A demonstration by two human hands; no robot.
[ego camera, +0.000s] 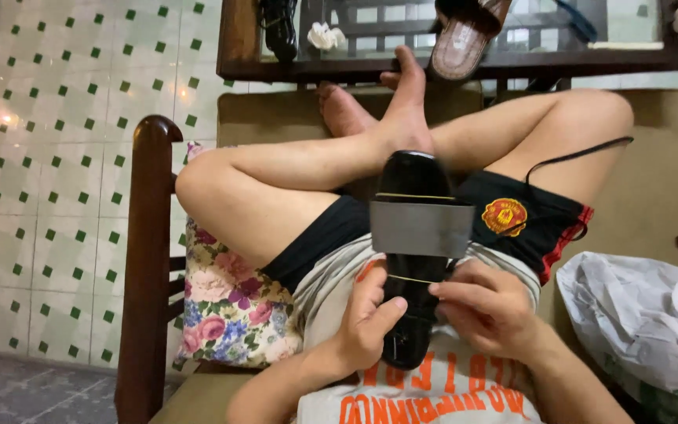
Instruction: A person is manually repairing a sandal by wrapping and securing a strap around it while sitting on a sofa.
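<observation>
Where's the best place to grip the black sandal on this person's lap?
Probably the narrow sole below the grey strap, pinched from both long sides. The black sandal lies lengthwise on the lap, its edges exposed there; the left hand and right hand already flank it that way.

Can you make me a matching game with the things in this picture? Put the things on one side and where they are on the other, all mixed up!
Things:
1. black sandal
2. flowery cushion
3. white plastic bag
4. brown sandal

Places:
A. on the low table by the feet
B. held in both hands over the lap
C. against the wooden armrest
D. on the seat to the right

Pairs: 1-B, 2-C, 3-D, 4-A
</observation>
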